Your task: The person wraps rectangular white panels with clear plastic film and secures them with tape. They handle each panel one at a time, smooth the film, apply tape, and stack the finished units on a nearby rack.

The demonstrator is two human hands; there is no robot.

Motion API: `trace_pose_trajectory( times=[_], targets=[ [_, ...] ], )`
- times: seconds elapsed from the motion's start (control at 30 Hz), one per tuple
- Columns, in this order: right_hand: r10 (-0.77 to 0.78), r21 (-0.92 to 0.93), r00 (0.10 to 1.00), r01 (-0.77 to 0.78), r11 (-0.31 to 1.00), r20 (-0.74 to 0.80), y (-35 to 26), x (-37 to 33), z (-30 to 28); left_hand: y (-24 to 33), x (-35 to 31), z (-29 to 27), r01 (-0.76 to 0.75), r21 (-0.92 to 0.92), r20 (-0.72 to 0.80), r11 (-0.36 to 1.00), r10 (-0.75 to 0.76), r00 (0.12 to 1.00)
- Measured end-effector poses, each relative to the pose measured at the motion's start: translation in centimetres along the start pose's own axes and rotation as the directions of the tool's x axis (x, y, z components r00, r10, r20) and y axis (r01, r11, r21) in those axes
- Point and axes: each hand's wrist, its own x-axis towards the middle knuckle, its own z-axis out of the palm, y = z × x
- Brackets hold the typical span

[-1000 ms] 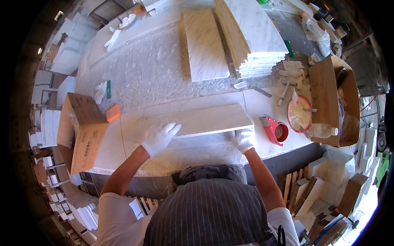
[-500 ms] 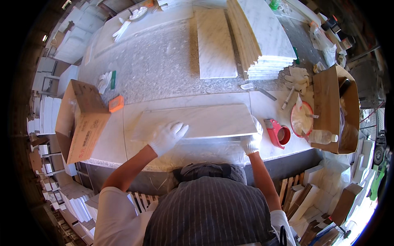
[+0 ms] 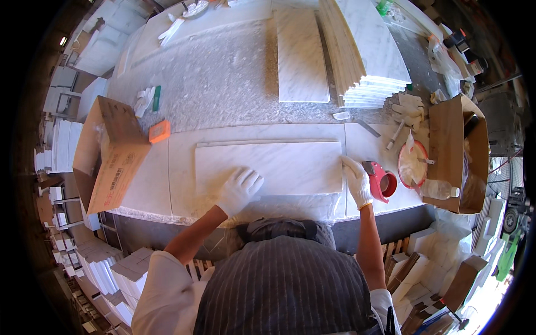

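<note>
A long white marble tile (image 3: 296, 167) with grey veins lies in front of me, and the far edge of a second slab shows just beyond it. My left hand (image 3: 240, 191), in a white knit glove, rests on its near edge toward the left, fingers stretched out. At the tile's right end is my right hand (image 3: 358, 181), also gloved, its fingers extended along the edge and the thumb side partly hidden. Clear plastic film (image 3: 290, 207) lies under the near edge. Just right of my right hand stands a red tape dispenser (image 3: 381, 182).
An open cardboard box (image 3: 114, 162) stands at left beside an orange block (image 3: 159, 131). Farther back are a single marble slab (image 3: 301, 56) and a tall slab stack (image 3: 374, 44). At right are a bowl of paste (image 3: 412, 164), a plastic bottle (image 3: 441, 190) and another box (image 3: 446, 151).
The top tile, tilted with its near edge raised, now lies flat. My left hand has shifted slightly right and down; my right hand has moved from under the corner to the tile's right end.
</note>
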Motion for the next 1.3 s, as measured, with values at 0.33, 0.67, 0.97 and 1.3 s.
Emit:
trace_pose_trajectory(
  times=[0.33, 0.67, 0.97, 1.3],
  targets=[
    [0.147, -0.238, 0.987, -0.157, 0.958, -0.06, -2.5, -0.1, 1.9, -1.6, -2.9, -2.8, 0.538, 0.022, 0.289, 0.843, -0.521, 0.803],
    [0.161, -0.252, 0.98, -0.185, 0.95, -0.114, -3.0, 0.4, 2.5, -4.8, -8.2, -1.7, 0.83, -0.318, 0.346, 0.459, -0.758, 0.552],
    [0.165, -0.202, 0.978, -0.189, 0.961, -0.13, -3.5, 0.6, 2.8, -5.4, -8.5, -1.4, 0.769, -0.402, 0.247, 0.498, -0.749, 0.615],
    [0.222, -0.211, 0.969, -0.241, 0.947, -0.111, -3.2, 0.8, 2.9, -5.3, -7.7, -2.2, 0.8, -0.381, 0.288, 0.464, -0.763, 0.579]
  ],
)
